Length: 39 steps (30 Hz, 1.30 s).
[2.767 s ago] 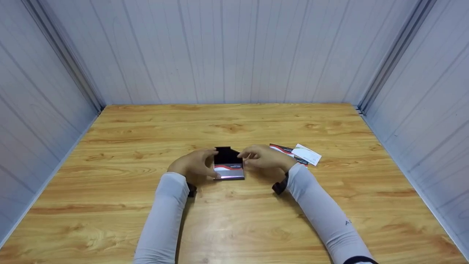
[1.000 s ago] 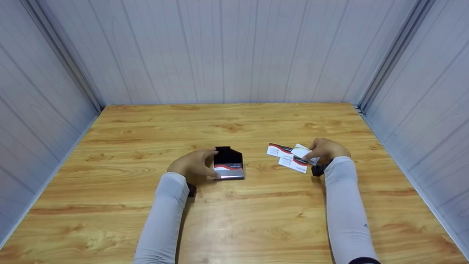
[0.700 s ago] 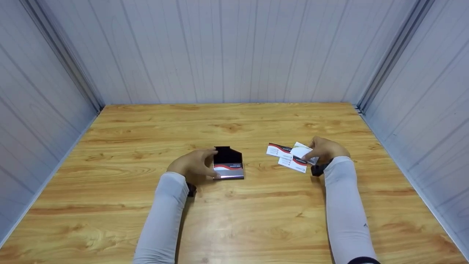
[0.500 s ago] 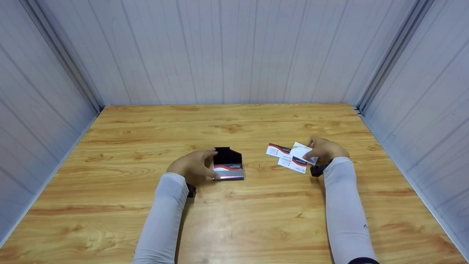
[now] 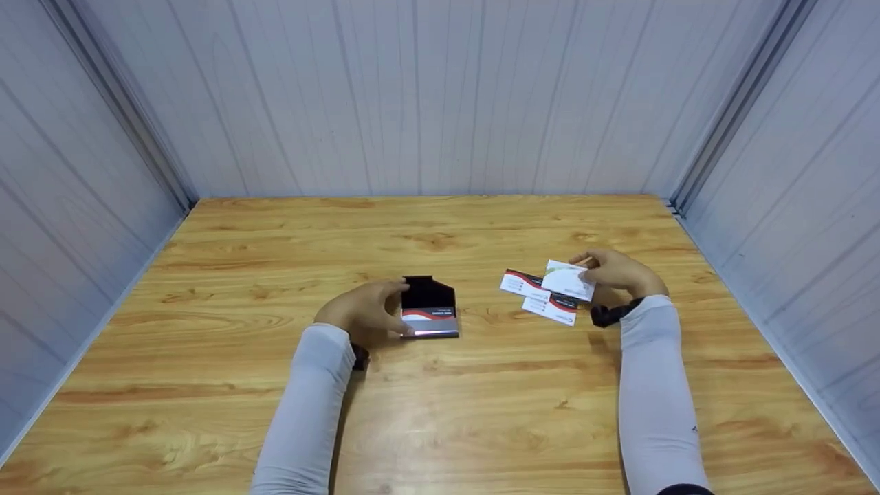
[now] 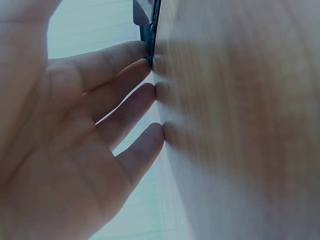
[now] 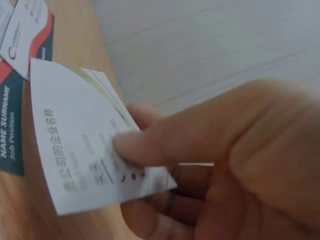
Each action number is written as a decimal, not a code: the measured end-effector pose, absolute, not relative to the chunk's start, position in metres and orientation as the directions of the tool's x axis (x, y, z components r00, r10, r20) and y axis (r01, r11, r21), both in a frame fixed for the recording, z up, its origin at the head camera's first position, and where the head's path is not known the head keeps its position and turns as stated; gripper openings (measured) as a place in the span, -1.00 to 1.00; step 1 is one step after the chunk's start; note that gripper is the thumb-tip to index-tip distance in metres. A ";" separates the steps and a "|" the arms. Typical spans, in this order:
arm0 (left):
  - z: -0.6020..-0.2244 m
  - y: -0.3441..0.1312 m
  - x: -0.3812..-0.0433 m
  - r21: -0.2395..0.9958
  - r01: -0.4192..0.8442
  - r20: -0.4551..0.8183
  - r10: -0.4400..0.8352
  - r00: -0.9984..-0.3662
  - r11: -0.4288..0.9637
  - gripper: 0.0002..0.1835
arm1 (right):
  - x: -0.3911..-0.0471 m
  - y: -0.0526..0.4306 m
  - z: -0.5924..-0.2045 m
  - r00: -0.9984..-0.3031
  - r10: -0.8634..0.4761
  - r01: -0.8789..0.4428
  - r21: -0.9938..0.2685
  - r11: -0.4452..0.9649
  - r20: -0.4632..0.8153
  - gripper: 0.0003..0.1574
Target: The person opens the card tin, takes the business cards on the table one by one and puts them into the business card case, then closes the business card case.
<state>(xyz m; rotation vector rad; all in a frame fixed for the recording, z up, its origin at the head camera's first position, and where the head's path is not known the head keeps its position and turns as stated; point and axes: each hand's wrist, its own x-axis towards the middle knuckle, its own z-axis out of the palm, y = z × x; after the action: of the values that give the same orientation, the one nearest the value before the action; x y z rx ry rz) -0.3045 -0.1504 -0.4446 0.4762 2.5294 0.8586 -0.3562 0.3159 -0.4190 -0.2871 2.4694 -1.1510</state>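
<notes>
White card [image 5: 567, 280] is pinched by the right hand [image 5: 622, 271], with the thumb on top and fingers underneath. It is held tilted over the right side of the wooden table [image 5: 440, 419]. Small dark writing and a green-gold stripe can be seen on it.

Two red, black and white cards are laid on the table just beside it. The upper left card [image 5: 521, 282] is set partly over the lower card [image 5: 543, 309], and parts of both are hidden by the white one in the head view.

Well to the left, a black and shiny card case [image 5: 436, 295] is set on the table with its lid up. A striped card [image 5: 421, 313] is seen in its near part. The case's left side is touched by the left hand [image 5: 361, 306]. Its fingers are spread a little apart, and the tips of the last two are rested on the table. How hard the case is pressed cannot be told.

Both arms are covered by pale sleeves [image 5: 299, 405].
</notes>
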 end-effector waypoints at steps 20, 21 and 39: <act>-0.441 -0.149 -0.304 0.620 0.200 -0.277 0.450 -0.849 0.759 0.11 | -0.366 0.271 -0.422 -0.936 -0.350 -0.219 -0.825 0.521 0.028 -0.63; -0.441 -0.149 -0.304 0.623 0.199 -0.277 0.450 -0.849 0.757 0.11 | -0.366 0.267 -0.422 -0.933 -0.357 -0.228 -0.830 0.509 0.037 -0.63; -0.443 -0.150 -0.309 0.599 0.237 -0.267 0.469 -0.842 0.765 0.12 | -0.360 0.210 -0.429 -0.893 -0.446 -0.295 -0.833 0.467 0.066 -0.59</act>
<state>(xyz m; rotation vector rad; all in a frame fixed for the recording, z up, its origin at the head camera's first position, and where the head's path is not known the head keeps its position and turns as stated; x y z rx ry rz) -0.3090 -0.1500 -0.4427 0.5369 2.5556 0.7914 -0.3596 0.2098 -0.4290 -0.6496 2.5496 -1.3995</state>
